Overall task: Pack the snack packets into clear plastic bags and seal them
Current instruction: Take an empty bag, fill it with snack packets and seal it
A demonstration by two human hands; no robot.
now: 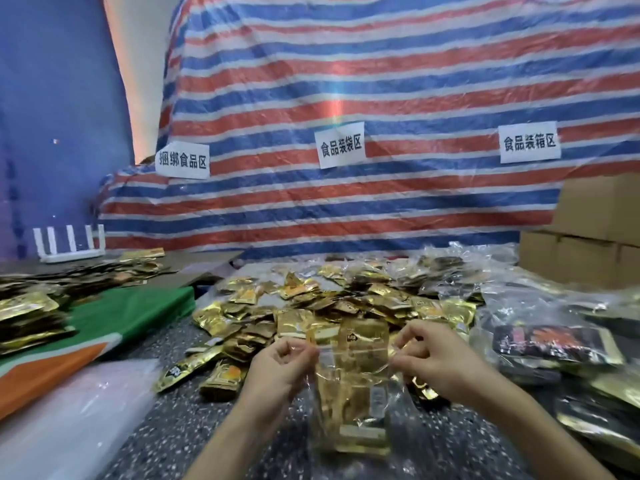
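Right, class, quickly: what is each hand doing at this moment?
Left hand: pinching the top edge of the clear bag.
Right hand: pinching the same bag's other side.

Print on the gold packets [311, 299] blurs unreadably, and the cardboard boxes [588, 258] run off the right edge.

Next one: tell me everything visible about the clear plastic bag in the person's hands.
The clear plastic bag is thin, glossy, crinkled film, held upright with its mouth at the top. The left hand and right hand each pinch a top edge, one on each side. It is filled with gold snack packets, stacked flat. It hangs over the speckled table, just in front of the loose packet pile. Whether the mouth is sealed cannot be told.
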